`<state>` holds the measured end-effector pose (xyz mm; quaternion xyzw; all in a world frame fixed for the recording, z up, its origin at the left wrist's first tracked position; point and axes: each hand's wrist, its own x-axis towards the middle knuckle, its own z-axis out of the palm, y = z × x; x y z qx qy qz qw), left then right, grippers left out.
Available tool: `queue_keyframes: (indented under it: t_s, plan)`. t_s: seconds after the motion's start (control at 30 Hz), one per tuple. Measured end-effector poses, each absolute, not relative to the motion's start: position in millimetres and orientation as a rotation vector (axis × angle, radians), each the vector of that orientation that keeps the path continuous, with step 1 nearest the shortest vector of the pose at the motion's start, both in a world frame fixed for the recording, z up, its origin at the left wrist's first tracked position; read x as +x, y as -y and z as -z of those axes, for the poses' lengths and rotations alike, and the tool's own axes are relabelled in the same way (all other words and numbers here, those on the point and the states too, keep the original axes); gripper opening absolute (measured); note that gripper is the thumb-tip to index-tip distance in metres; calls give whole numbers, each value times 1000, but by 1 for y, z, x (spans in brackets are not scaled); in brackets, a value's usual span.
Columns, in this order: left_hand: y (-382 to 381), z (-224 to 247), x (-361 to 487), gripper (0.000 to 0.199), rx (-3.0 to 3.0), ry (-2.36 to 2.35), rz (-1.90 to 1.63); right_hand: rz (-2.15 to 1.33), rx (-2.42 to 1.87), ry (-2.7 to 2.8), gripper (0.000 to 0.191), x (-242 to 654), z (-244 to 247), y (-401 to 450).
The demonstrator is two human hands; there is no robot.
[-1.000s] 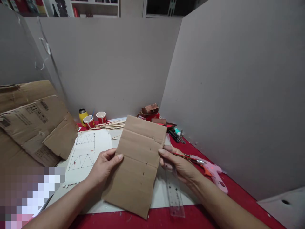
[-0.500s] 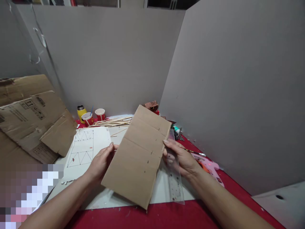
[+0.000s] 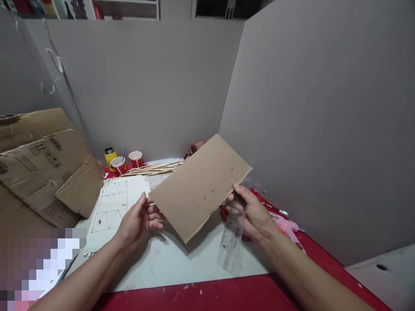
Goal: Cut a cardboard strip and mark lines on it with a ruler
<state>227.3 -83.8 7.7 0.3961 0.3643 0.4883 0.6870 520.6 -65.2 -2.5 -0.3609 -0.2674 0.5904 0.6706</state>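
Note:
A flat rectangular piece of brown cardboard (image 3: pixel 201 181) is held up at a slant over the white work board, with a row of short dark marks near its right edge. My right hand (image 3: pixel 254 211) pinches that edge, thumb on top. The same hand also holds a clear plastic ruler (image 3: pixel 234 224), which hangs down blurred below the cardboard. By the cardboard's left corner, my left hand (image 3: pixel 138 220) is open with fingers apart; whether its fingertips touch the corner, I cannot tell. A sheet of paper with drawn triangle trusses (image 3: pixel 112 203) lies beyond my left hand.
Thin wooden sticks (image 3: pixel 152 167) lie at the back, beside two paper cups (image 3: pixel 135 159) and a yellow bottle (image 3: pixel 110 159). Large folded cardboard (image 3: pixel 42 160) leans at the left. A pink object (image 3: pixel 287 226) lies right of my right hand. Grey partitions (image 3: pixel 155 86) enclose the red table (image 3: pixel 194 298).
The cardboard has turned clockwise and its near end has lifted up and away. My left hand has let go of its long side and opened. The ruler has swung in my right hand.

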Motion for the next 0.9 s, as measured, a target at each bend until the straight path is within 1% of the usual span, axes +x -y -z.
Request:
queue_keyframes:
  t_s: [0.1,0.23,0.33,0.43,0.57,0.7,0.8,0.9]
  plan:
    - [90,-9,232,46,973,-784,-1090,-1297,-812,498,42,515,2,68]
    - [96,-10,237,33,1011,-839,-1131,-1356,-850,517,42,501,8,77]
    - [90,-15,232,39,923,-919,-1223,-1384,-842,583,38,499,10,78]
    - [78,-24,221,48,855,-978,-1349,-1307,-798,566,38,511,6,72]
    - [66,-29,208,42,819,-1013,-1452,-1221,-794,450,29,530,0,63]
    - [61,-28,201,36,796,-1052,-1442,-1216,-832,410,24,532,-1,61]
    - [58,-31,195,33,805,-1075,-1399,-1227,-816,450,27,530,-2,62]
    - [56,-36,185,29,817,-1101,-1326,-1241,-827,589,36,534,-4,62]
